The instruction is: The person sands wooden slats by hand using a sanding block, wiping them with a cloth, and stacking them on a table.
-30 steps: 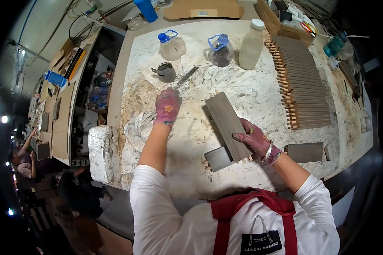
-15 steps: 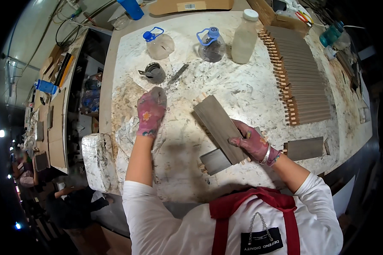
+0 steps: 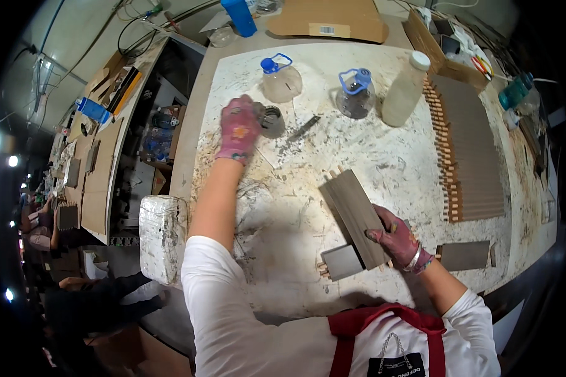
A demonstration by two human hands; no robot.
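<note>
Right hand of mine is clamping onto the long grey-brown board, thumb over the top face, down near its lower right edge. That board is slanting across the space in front of me, far end pointing up and left, with pale wooden pegs sticking out of both ends. A smaller grey panel is peeking out by its lower left side; can't tell if the two are touching.

Left hand is reaching farther out, right beside a dark-smeared cup. It's coming out kinda blurry, so I honestly can't tell if the fingers are pinching anything. A dark flat strip is lying just right of the cup.

Beyond that, two blue-capped jugs are standing on the stained table, and a cloudy bottle with a white lid is standing right of them. Over on my right, a long row of pegged boards is lying side by side, with another grey panel sitting nearer me. A white wrapped block is resting way over left.
</note>
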